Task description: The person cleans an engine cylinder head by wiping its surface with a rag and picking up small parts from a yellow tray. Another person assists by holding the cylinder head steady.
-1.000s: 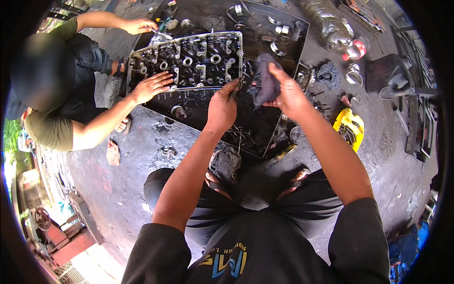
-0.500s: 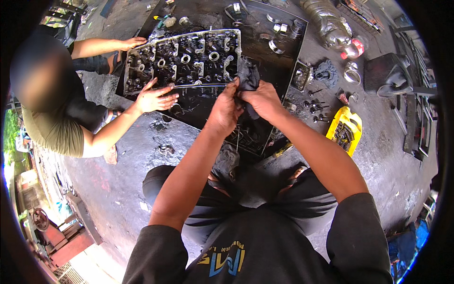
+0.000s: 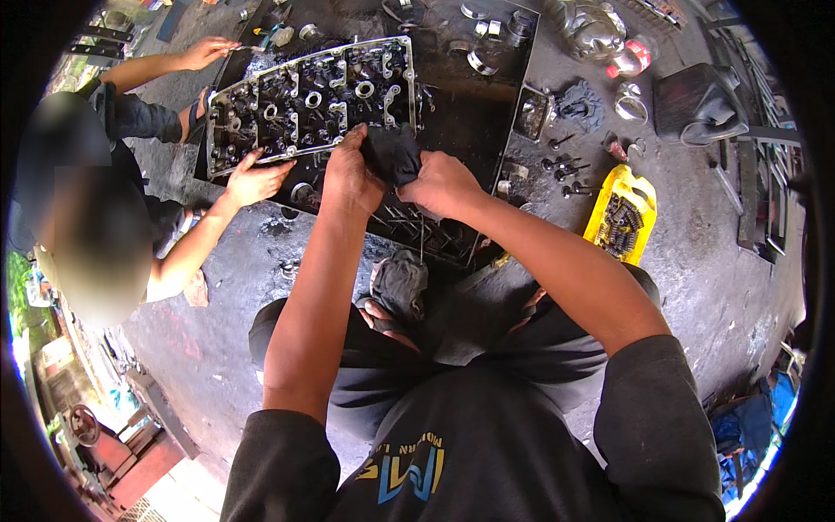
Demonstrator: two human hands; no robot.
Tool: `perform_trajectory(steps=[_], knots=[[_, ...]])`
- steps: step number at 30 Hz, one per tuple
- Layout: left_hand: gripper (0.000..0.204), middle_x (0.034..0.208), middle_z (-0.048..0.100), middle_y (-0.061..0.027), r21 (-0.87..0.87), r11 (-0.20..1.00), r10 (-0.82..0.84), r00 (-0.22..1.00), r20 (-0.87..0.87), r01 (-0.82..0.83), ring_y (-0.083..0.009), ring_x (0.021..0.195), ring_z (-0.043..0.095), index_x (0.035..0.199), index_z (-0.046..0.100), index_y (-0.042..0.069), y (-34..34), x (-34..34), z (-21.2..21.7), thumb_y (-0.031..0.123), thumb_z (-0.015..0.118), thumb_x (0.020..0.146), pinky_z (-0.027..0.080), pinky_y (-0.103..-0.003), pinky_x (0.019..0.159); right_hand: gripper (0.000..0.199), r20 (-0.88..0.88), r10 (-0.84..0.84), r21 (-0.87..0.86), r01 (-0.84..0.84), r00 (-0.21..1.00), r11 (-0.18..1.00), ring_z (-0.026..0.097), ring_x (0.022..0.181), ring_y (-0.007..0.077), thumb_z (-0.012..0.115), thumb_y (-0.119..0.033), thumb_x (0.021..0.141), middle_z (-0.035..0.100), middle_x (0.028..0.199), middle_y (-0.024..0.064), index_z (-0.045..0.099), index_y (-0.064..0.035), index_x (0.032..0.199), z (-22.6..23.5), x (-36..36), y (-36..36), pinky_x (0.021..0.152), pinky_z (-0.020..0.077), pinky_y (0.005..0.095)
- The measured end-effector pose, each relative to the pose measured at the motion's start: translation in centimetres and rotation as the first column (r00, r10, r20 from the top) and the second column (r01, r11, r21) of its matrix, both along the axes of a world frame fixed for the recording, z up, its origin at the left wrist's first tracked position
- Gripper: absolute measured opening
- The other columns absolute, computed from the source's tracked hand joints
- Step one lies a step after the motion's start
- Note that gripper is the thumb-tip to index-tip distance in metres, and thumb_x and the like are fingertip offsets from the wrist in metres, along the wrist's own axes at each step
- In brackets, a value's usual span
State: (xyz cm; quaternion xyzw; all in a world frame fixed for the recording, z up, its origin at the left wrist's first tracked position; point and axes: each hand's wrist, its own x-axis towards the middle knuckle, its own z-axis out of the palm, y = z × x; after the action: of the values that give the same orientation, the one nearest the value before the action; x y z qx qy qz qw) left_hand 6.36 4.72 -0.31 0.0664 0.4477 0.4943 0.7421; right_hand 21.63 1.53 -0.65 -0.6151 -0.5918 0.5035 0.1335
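Head view: I see left hand (image 3: 348, 178) and right hand (image 3: 439, 183) both clamped on dark crumpled cloth rag (image 3: 391, 152), fingers curled tight, rag bunched between them. Can't tell if anything sits inside rag. Rag held above black metal tray (image 3: 470, 96) on concrete floor (image 3: 696, 261), just beside grey aluminium cylinder head (image 3: 309, 100). Co-worker's hand (image 3: 252, 178) rests flat at near edge of cylinder head. Yellow plastic container of springs (image 3: 622, 213) lies right of tray, well apart from hands.
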Motion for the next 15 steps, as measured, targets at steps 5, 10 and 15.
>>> perform_trajectory(steps=[5, 10, 15], knots=[[0.015, 0.082, 0.06, -0.0068, -0.058, 0.992, 0.087, 0.939, -0.332, -0.112, -0.0226, 0.077, 0.063, 0.093, 0.056, 0.007, 0.1, -1.2, -2.3, 0.022, 0.053, 0.097, 0.051, -0.031, 0.065, 0.051, 0.177, 0.033, -0.099, -0.016, 0.984, 0.995, 0.065, 0.098, 0.0361, 0.073, -0.033, 0.067, 0.067, 0.103, 0.0219, 0.066, 0.0017, 0.103, -4.7, 0.0, 0.0, 0.084, 0.0525, 0.0418], [0.022, 0.093, 0.06, -0.0105, 0.092, 0.976, 0.218, 0.875, -0.432, -0.198, -0.0277, 0.091, 0.061, 0.109, 0.051, 0.005, 0.8, -1.4, -2.7, 0.025, 0.051, 0.099, 0.05, -0.042, 0.084, 0.055, 0.309, 0.003, -0.176, 0.054, 0.951, 0.983, 0.062, 0.106, 0.0367, 0.071, -0.034, 0.07, 0.064, 0.114, 0.0237, 0.063, 0.003, 0.11, -9.4, 0.9, -1.1, 0.088, 0.0516, 0.0419], [0.025, 0.102, 0.058, -0.0166, 0.008, 0.985, 0.17, 0.96, -0.22, -0.173, -0.0353, 0.103, 0.059, 0.107, 0.048, -0.001, 0.8, -0.1, -2.7, 0.022, 0.039, 0.102, 0.044, -0.051, 0.098, 0.053, 0.061, 0.133, -0.256, -0.113, 0.989, 0.96, 0.066, 0.091, 0.0284, 0.07, -0.034, 0.076, 0.066, 0.11, 0.0185, 0.062, 0.003, 0.113, -6.4, 2.8, 1.5, 0.075, 0.0556, 0.0382]])
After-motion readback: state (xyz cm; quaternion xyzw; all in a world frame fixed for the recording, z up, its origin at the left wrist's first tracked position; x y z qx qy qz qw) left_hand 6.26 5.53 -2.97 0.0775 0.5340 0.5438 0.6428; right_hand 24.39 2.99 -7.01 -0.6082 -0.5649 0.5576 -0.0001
